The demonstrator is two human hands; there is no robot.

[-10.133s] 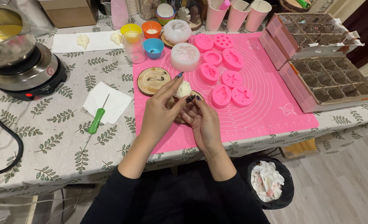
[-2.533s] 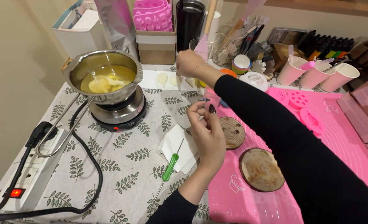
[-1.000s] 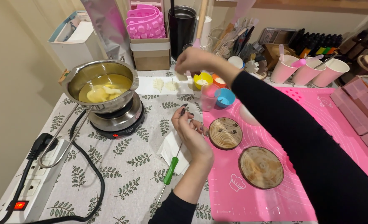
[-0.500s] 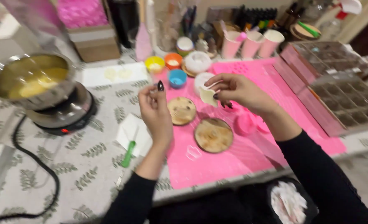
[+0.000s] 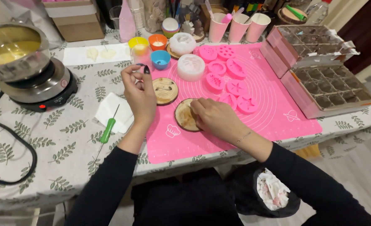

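Note:
My right hand [image 5: 214, 118] lies fingers-down and curled on the near round wooden slice [image 5: 184, 118] on the pink silicone mat [image 5: 273, 111]. Whatever is under its fingertips is hidden. My left hand [image 5: 138, 90] is raised above the mat's left edge, thumb and forefinger pinched together. Anything between them is too small to see. A second wooden slice [image 5: 165, 90] lies just right of that hand. Pink silicone moulds [image 5: 231, 79] and a white round mould [image 5: 191, 67] sit further back on the mat.
A metal pot of yellow melted wax [image 5: 10, 50] stands on a hot plate [image 5: 41, 90] at the left, its black cable [image 5: 14, 146] looping forward. A green-handled tool [image 5: 107, 130] lies on a white napkin. Small coloured cups [image 5: 160, 59], pink paper cups [image 5: 237, 27] and two compartment trays [image 5: 332, 86] ring the mat. A black bin [image 5: 273, 194] sits below.
My right hand came back from the far left of the table carrying a pale piece and dropped onto the near wooden slice. My left hand stayed raised. The view swung right and downward.

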